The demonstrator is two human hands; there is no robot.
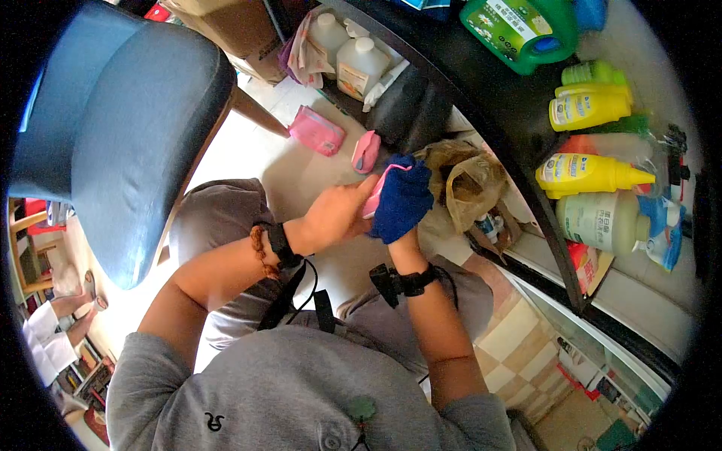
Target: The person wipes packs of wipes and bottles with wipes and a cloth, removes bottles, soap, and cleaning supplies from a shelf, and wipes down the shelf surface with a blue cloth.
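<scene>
Cloth (407, 201) hides the right hand (404, 239), so its grip I cannot tell; left hand (329, 216) holds the pink thing (373, 204) against it, above the floor (252, 154); pink thing looks light, soft; sides seem best to hold.

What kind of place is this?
It looks like a room in someone's home, maybe a storage corner: there's a padded blue chair, a green jug and yellow bottles.

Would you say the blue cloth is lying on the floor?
No, the blue cloth is draped over the right hand.
</scene>
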